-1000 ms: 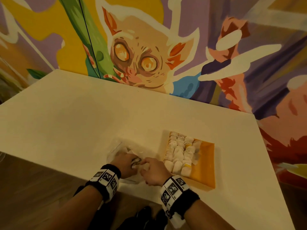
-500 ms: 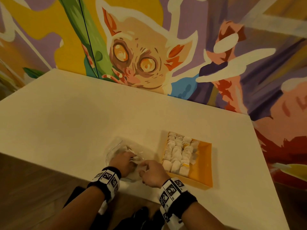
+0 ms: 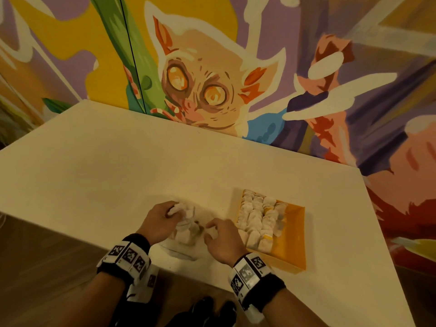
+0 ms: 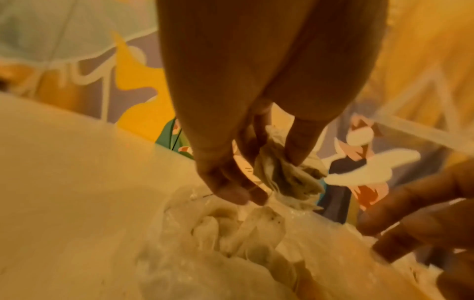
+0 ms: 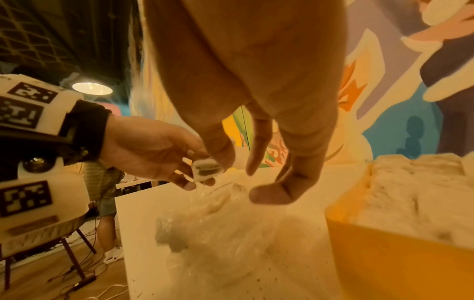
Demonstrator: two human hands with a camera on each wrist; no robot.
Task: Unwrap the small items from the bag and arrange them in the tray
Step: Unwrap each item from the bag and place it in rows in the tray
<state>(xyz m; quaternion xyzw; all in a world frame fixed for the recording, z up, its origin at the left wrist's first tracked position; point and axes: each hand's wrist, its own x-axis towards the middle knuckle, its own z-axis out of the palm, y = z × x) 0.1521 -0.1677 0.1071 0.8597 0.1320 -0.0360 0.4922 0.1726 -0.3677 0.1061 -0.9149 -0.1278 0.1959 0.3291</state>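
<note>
- Left hand (image 3: 160, 220) now lifts one wrapped item (image 5: 206, 169) off the bag (image 3: 188, 232), fingers curled round it.
- Right hand (image 3: 224, 241), loosely curled and holding nothing, has let go; unwrapping comes next, tray (image 3: 292, 253) just beside.

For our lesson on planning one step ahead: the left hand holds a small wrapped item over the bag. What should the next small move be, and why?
Probably bring the right hand in to peel the wrapper. The left hand pinches the small wrapped item above the clear bag; its wrapper looks still on, and the right fingers hang loose close by, holding nothing. The orange tray has bare room.
</note>
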